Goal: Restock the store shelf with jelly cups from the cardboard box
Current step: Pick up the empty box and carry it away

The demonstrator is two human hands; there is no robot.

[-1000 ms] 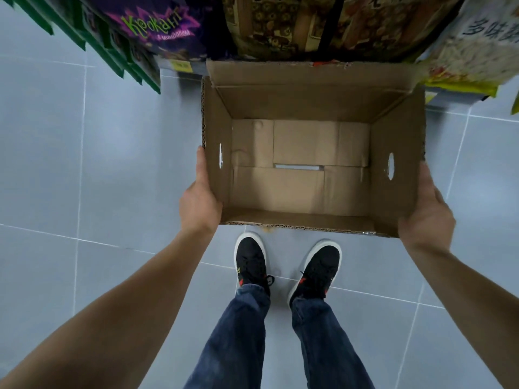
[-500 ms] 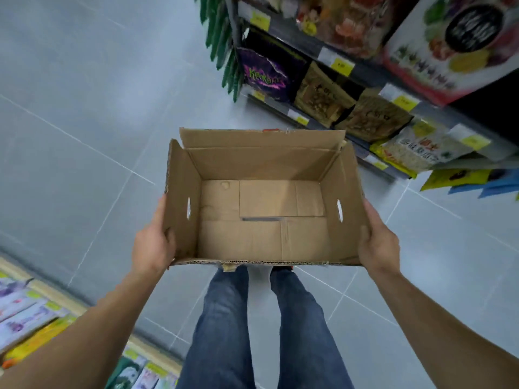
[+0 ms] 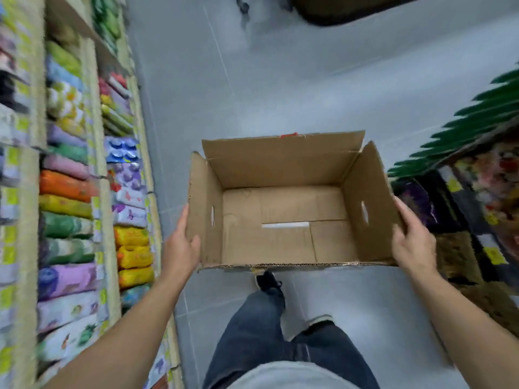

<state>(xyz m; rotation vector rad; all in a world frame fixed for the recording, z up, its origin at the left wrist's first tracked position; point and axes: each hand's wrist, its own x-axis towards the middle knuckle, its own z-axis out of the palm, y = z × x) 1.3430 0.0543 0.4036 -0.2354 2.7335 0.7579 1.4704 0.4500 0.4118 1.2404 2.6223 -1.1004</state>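
The open cardboard box (image 3: 283, 175) hangs at waist height over the aisle floor, and its inside shows only bare cardboard. My left hand (image 3: 179, 248) presses flat against the outside of the box's left wall, fingers lying straight along it. On the opposite side, my right hand (image 3: 412, 245) presses against the right wall in the same way. The box is carried clamped between both palms. No jelly cups show in the box.
A shelf unit (image 3: 101, 169) packed with colourful packets runs along the left. Shelves with dark snack bags (image 3: 460, 226) and green packs (image 3: 483, 116) stand on the right. Grey floor tiles (image 3: 280, 80) stretch ahead to a dark mat (image 3: 351, 9). My legs and shoes are below the box.
The view has swung left from the snack shelf into the aisle, and a shelf of colourful packets has come in on the left. Both hands keep the same hold on the box.
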